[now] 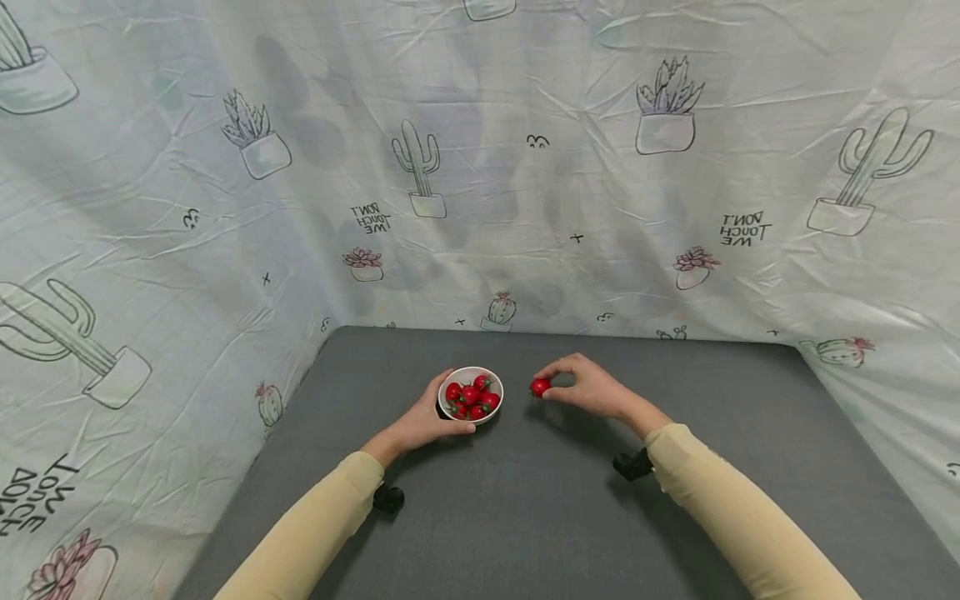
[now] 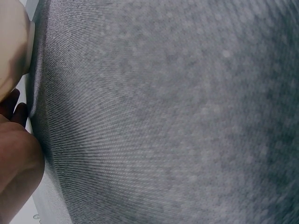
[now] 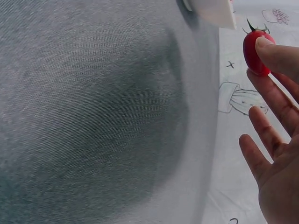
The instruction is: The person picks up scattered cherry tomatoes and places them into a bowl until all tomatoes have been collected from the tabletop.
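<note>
On the dark grey table stands a small white bowl (image 1: 461, 375) with several red cherry tomatoes (image 1: 469, 395) in it. My left hand (image 1: 423, 421) holds the bowl from its left side, the thumb along the near side and the fingers around the far left. To the right of the bowl, my right hand (image 1: 594, 390) pinches one cherry tomato (image 1: 540, 387) between thumb and fingers, above the table. The right wrist view shows that tomato (image 3: 254, 53) with its green stem; the other fingers are spread. Only part of the bowl (image 2: 11, 44) appears in the left wrist view.
The grey tabletop (image 1: 525, 517) reaches back to a hanging white cloth (image 1: 480, 167) printed with potted cacti, which also stands along the left and right sides. A black wrist camera (image 1: 388, 498) sits under the left wrist, another black camera (image 1: 632, 464) under the right.
</note>
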`<control>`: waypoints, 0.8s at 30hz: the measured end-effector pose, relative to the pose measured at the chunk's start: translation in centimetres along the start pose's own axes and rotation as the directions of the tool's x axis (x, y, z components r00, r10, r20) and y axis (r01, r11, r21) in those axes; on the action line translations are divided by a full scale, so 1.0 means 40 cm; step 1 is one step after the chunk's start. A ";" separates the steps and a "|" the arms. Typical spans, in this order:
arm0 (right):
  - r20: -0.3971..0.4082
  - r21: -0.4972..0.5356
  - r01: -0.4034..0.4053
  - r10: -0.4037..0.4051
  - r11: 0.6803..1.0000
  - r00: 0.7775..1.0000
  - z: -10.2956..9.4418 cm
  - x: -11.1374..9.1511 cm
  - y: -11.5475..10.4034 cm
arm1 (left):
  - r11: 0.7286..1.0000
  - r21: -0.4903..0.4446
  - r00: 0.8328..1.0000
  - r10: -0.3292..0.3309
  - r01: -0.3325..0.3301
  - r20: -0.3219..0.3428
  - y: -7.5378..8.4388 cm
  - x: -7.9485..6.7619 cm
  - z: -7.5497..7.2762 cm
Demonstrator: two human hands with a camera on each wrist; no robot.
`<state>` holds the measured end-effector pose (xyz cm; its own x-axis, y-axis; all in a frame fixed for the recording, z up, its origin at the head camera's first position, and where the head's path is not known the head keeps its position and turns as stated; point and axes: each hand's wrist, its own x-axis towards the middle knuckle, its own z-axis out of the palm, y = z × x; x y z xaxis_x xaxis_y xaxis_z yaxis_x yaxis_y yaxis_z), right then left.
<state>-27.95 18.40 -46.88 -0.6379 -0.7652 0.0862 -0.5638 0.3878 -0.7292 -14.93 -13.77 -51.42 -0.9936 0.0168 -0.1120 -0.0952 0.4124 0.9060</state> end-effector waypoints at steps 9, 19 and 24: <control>-0.030 -0.009 0.017 -0.017 1.000 0.999 -0.010 0.017 -0.028 | 1.000 0.003 1.000 0.010 -0.010 0.002 0.013 -0.013 0.003; -0.044 -0.002 0.028 -0.028 1.000 0.999 0.001 0.050 -0.049 | 1.000 0.006 1.000 -0.014 0.014 -0.002 0.006 -0.003 0.001; -0.041 0.013 0.024 -0.023 1.000 0.999 0.008 0.067 -0.057 | 0.999 0.030 1.000 -0.028 0.028 -0.002 0.006 0.001 0.000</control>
<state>-28.21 15.31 -45.19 -0.6454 -0.7526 0.1309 -0.5721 0.3626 -0.7357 -15.00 -13.67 -51.22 -0.9906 0.0034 -0.1368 -0.1213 0.4400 0.8897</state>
